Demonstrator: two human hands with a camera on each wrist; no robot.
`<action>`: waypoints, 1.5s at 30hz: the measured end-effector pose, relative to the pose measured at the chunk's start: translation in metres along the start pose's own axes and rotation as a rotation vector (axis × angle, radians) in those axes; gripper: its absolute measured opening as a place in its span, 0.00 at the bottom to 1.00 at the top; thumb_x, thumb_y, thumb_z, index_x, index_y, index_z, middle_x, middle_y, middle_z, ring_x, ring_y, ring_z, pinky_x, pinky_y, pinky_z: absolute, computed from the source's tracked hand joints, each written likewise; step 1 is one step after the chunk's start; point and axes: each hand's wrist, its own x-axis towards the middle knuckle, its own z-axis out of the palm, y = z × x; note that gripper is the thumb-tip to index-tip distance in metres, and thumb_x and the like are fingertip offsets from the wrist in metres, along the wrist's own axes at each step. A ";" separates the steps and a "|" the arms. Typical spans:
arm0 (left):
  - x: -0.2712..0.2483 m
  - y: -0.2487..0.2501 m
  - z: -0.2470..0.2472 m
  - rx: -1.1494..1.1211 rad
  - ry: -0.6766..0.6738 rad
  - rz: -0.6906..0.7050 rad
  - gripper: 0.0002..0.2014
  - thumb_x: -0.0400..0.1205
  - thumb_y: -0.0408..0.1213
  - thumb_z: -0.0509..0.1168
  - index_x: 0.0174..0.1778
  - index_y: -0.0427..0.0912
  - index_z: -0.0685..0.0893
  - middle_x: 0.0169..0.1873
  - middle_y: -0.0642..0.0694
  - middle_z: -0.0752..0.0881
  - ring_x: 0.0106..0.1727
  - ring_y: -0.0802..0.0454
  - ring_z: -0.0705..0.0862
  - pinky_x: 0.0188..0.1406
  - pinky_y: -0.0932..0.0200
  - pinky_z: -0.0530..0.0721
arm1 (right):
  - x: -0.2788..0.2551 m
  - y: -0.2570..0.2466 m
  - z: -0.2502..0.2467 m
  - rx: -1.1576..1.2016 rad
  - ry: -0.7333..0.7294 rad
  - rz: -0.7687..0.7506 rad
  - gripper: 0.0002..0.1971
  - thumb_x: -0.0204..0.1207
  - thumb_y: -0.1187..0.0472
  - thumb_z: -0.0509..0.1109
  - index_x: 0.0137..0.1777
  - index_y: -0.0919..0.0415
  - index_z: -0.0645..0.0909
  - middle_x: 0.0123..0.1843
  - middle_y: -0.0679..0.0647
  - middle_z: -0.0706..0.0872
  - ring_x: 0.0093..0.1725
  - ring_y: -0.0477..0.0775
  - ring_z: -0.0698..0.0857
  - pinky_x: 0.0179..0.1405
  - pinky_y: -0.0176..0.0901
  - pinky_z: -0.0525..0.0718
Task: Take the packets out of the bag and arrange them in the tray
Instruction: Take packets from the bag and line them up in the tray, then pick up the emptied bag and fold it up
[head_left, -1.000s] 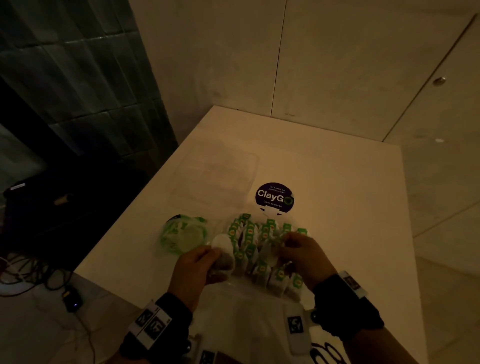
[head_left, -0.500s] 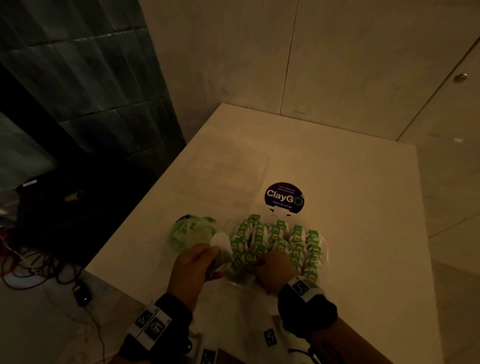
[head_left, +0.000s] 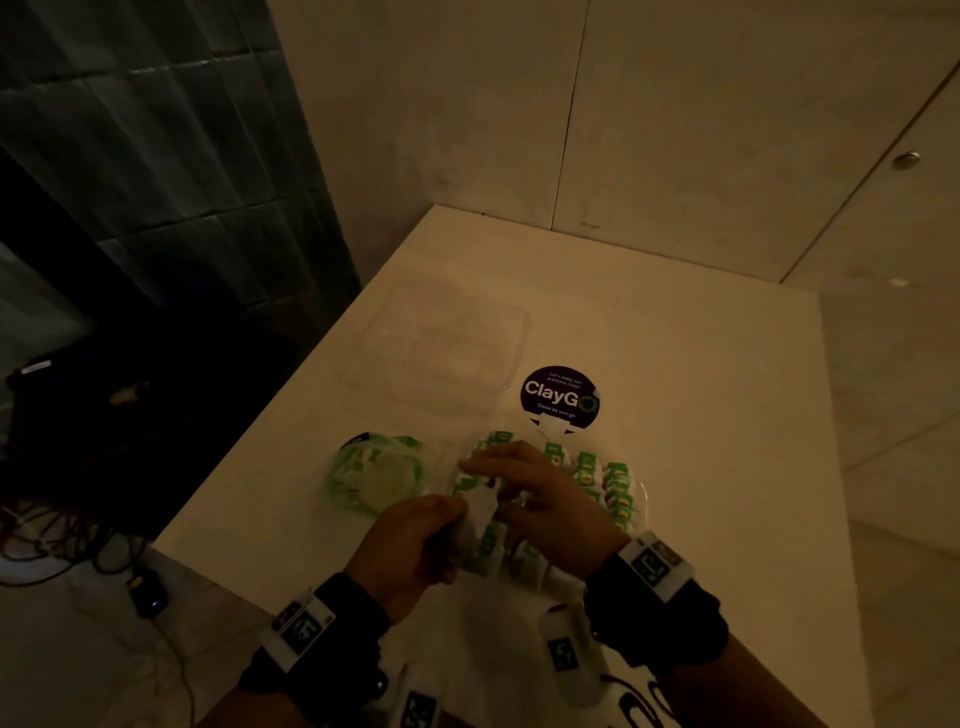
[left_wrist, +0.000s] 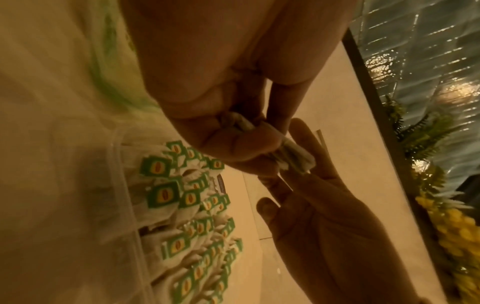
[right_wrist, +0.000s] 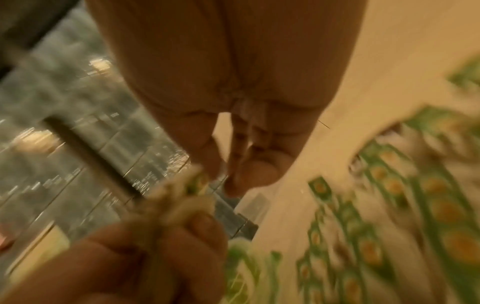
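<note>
A clear tray (head_left: 643, 491) near the table's front edge holds rows of several white packets with green labels (head_left: 618, 480), also seen in the left wrist view (left_wrist: 166, 193). A crumpled green plastic bag (head_left: 374, 478) lies just left of it. My left hand (head_left: 457, 512) pinches a small bunch of white packets (head_left: 478, 517) (left_wrist: 293, 154) above the tray's left side. My right hand (head_left: 478, 467) reaches across the tray with straight fingers (left_wrist: 311, 185) that lie against that bunch. The right wrist view is blurred.
A clear lid or second tray (head_left: 436, 348) lies behind the bag. A round dark ClayGo sticker (head_left: 560, 397) is on the white table (head_left: 701, 415) behind the tray. Walls stand behind, and cables lie on the floor (head_left: 62, 540) at left.
My right hand has left the tray's near side and moved up and left to the packets that my left hand holds. The left hand has kept its hold and shifted slightly right.
</note>
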 end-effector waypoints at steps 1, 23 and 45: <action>-0.001 0.001 0.004 -0.012 -0.042 -0.017 0.18 0.82 0.33 0.61 0.26 0.40 0.85 0.23 0.43 0.78 0.22 0.50 0.74 0.20 0.59 0.69 | 0.001 -0.002 -0.004 -0.034 -0.011 -0.038 0.26 0.73 0.74 0.67 0.59 0.40 0.83 0.62 0.37 0.75 0.54 0.36 0.79 0.50 0.30 0.80; 0.002 -0.015 -0.004 0.210 0.114 0.151 0.04 0.82 0.31 0.65 0.46 0.40 0.75 0.34 0.44 0.81 0.23 0.50 0.77 0.16 0.63 0.64 | -0.014 0.018 0.003 -0.539 -0.294 0.471 0.14 0.78 0.60 0.65 0.62 0.54 0.85 0.62 0.54 0.85 0.64 0.55 0.81 0.64 0.43 0.77; 0.002 -0.007 0.032 -0.076 -0.106 -0.029 0.09 0.85 0.31 0.57 0.47 0.39 0.83 0.31 0.42 0.82 0.28 0.51 0.79 0.24 0.59 0.73 | -0.028 0.006 -0.038 -0.090 0.013 0.088 0.25 0.74 0.66 0.74 0.65 0.37 0.79 0.58 0.43 0.79 0.45 0.36 0.80 0.43 0.24 0.77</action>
